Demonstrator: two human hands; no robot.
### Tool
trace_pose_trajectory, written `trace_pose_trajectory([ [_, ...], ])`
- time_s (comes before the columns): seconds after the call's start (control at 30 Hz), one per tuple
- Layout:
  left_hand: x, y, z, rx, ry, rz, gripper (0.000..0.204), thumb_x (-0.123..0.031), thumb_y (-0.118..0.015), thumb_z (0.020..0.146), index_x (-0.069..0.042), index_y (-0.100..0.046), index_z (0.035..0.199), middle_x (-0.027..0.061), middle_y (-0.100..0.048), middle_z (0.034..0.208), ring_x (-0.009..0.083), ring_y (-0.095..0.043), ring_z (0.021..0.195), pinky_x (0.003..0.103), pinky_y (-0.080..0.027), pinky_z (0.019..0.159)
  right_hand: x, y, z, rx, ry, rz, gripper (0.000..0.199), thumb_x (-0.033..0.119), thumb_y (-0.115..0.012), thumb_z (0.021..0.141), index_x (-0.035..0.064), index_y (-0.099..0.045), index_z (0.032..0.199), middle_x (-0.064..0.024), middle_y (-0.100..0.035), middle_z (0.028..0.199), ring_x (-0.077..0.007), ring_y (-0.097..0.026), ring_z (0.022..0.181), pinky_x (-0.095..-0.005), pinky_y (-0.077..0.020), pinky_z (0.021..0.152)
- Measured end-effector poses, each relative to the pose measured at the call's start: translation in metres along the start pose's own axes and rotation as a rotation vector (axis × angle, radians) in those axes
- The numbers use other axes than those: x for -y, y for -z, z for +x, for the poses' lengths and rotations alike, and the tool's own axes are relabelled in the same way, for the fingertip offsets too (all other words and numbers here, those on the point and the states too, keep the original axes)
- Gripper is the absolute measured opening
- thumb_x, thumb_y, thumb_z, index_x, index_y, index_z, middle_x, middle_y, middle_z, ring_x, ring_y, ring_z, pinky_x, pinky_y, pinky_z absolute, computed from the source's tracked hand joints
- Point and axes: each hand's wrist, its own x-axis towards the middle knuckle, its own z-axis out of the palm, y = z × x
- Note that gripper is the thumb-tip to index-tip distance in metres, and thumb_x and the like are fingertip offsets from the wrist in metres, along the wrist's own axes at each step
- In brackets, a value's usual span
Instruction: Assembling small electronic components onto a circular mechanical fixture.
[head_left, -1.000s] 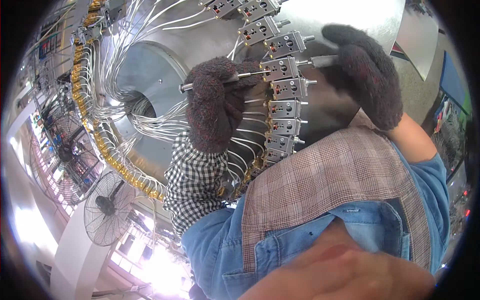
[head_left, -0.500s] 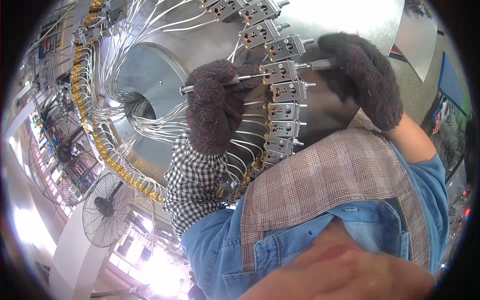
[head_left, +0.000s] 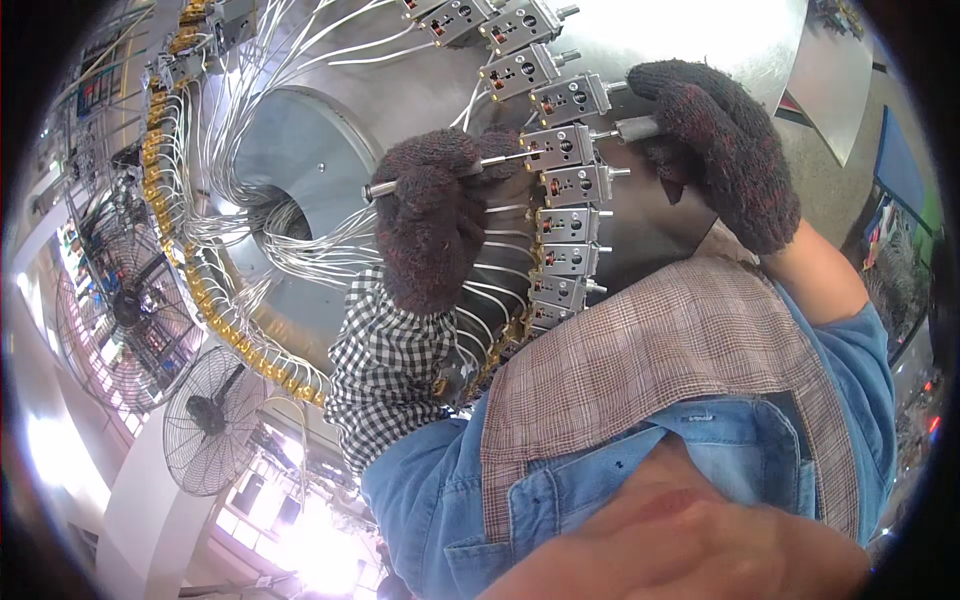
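Note:
My left hand (head_left: 430, 215), in a dark knitted glove, is closed around a slim metal screwdriver (head_left: 382, 189). Its thin shaft points right, with the tip at the face of a small metal box with round holes and a shaft (head_left: 556, 148). On the box's other side, my right hand (head_left: 735, 150), gloved alike, grips a grey cylindrical tool (head_left: 637, 128). That tool's end meets the box's protruding shaft; how far it sits over it I cannot tell. Similar boxes (head_left: 575, 186) stand in a curved row above and below, with white wires (head_left: 500, 268) leading off their left side.
The row follows the edge of a large metal drum with a grey round hub (head_left: 300, 150), where white wires bundle into a central hole. Brass-coloured fittings (head_left: 215, 315) line its left rim. Fans (head_left: 208, 415) stand at lower left, and a blue panel (head_left: 900, 160) is at right.
My right hand has shifted slightly up and left, its fingers turned around the cylindrical tool. My left hand and screwdriver have moved a little right, the screwdriver's rear end slightly lower.

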Motion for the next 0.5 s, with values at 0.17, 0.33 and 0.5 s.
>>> trace_pose_trajectory([
  [0.17, 0.003, 0.007, -0.004, -0.046, 0.527, -1.209, 0.023, -0.019, -0.051, 0.089, -0.001, -0.051, 0.104, 0.0115, -0.055, 0.093, 0.0116, -0.058, 0.071, 0.017, -0.050, 0.057, 0.004, -0.002, -0.002, 0.046, 0.031, 0.107, 0.030, 0.008, -0.045, 0.088, 0.0080, -0.052, 0.118, -0.0070, -0.056, 0.105, -0.0107, -0.060, 0.077, -0.0192, -0.0518, 0.059],
  [0.33, -0.004, 0.003, 0.000, 0.003, 0.392, -0.990, 0.030, -0.024, -0.053, 0.088, 0.001, -0.051, 0.105, 0.0164, -0.058, 0.098, 0.0084, -0.058, 0.070, 0.013, -0.048, 0.055, 0.015, -0.006, -0.004, 0.012, 0.094, -0.121, 0.029, 0.011, -0.046, 0.088, 0.0075, -0.052, 0.117, -0.0068, -0.057, 0.099, -0.0100, -0.060, 0.074, -0.0185, -0.0496, 0.055],
  [0.5, -0.008, 0.002, 0.002, 0.057, 0.367, -1.018, 0.034, -0.028, -0.054, 0.087, 0.003, -0.051, 0.100, 0.0202, -0.059, 0.100, 0.0098, -0.060, 0.073, 0.013, -0.048, 0.055, -0.001, 0.000, 0.008, -0.059, 0.716, -0.634, 0.030, 0.018, -0.046, 0.090, 0.0044, -0.052, 0.115, -0.0061, -0.060, 0.084, -0.0121, -0.059, 0.069, -0.0233, -0.0486, 0.059],
])
